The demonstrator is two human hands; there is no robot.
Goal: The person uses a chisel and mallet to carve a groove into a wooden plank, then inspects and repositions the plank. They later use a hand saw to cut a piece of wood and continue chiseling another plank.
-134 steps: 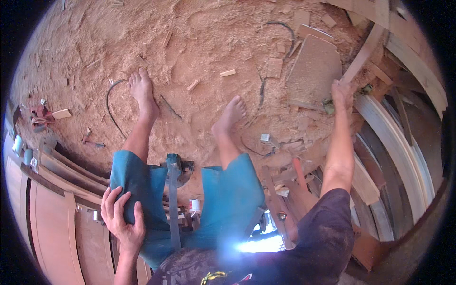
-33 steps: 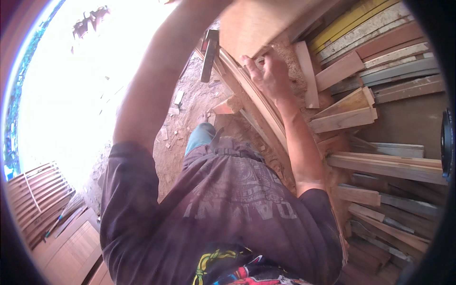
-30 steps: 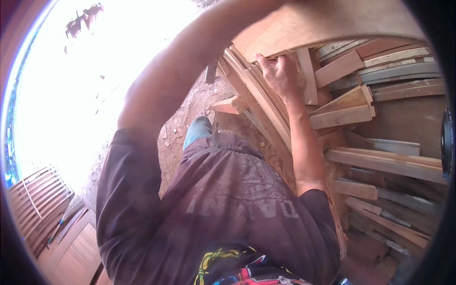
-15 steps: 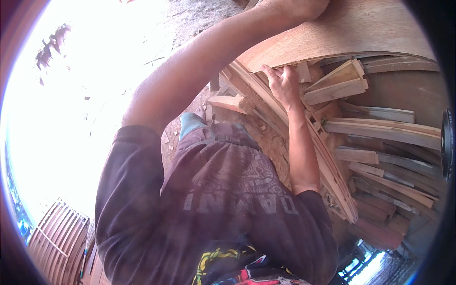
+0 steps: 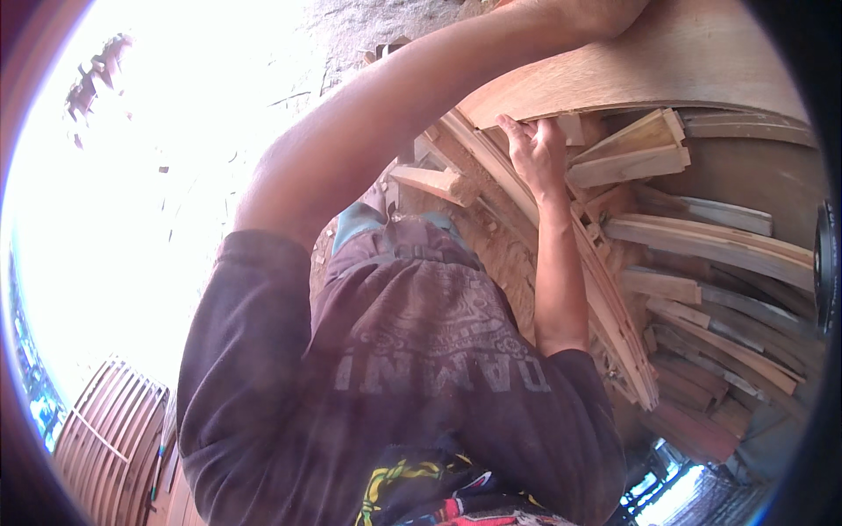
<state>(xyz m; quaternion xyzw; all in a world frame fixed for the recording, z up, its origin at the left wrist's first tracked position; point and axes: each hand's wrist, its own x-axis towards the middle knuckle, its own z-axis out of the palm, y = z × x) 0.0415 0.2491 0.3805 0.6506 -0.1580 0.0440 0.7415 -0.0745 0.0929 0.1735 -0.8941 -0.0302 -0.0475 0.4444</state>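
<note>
A light-brown plywood sheet with a long curved near edge spans the upper right. At that edge is my right hand, closed on the sheet near its left corner, the thumb against the rim and the other fingers curled and partly hidden. My left arm reaches across above the sheet. Only the wrist end of my left hand shows at the top border; its fingers are out of the picture. Beneath the sheet, long thin wooden strips run diagonally past my right forearm.
Right of me lie several stacked planks and cut wood blocks. A wood offcut rests near my feet on the ground, amid sawdust and chips. A slatted wooden piece stands at lower left. Glare washes out the left side.
My left hand has moved right along the top border. The plywood's left corner and my right hand sit slightly farther right, with the right hand still gripping the edge.
</note>
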